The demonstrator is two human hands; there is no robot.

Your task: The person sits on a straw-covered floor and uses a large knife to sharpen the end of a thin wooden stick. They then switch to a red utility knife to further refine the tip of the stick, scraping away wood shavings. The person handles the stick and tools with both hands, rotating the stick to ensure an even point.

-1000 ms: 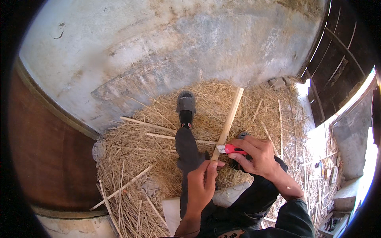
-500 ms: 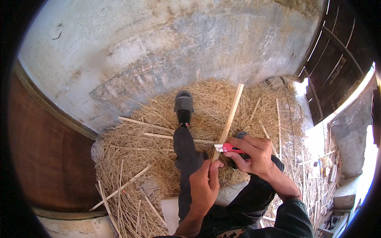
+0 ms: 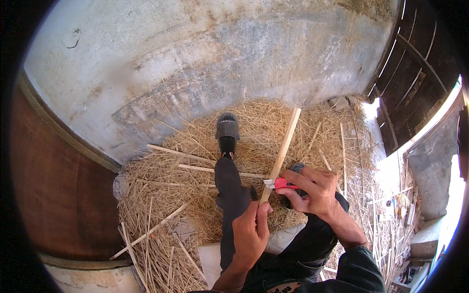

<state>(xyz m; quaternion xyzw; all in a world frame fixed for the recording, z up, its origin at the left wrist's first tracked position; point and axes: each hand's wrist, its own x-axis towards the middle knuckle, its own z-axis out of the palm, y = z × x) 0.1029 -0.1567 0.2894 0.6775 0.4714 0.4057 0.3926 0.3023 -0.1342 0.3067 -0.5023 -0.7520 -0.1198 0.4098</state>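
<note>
My left hand [image 3: 250, 230] pinches the near end of a pale wooden strip [image 3: 286, 139], which slants up and away to the right. In my right hand [image 3: 314, 191] is a red utility knife [image 3: 283, 183], its short wide blade lying across the strip just above my left fingers. Thumb and fingers wrap the knife's handle, hiding most of it. Between my left hand and my trouser leg, a small dark pointed thing [image 3: 254, 193] shows; I cannot make out what it is.
Straw and shavings [image 3: 195, 219] cover the floor, with several loose wooden strips [image 3: 151, 230] on it. My shoe [image 3: 227, 128] rests ahead. A stained wall [image 3: 220, 53] rises beyond, a brown panel [image 3: 63, 180] stands left, and dark boards [image 3: 410, 73] are at the right.
The strip's far end has shifted slightly nearer to me. The knife blade has moved a little down along the strip toward my left hand, and both hands keep their grip.
</note>
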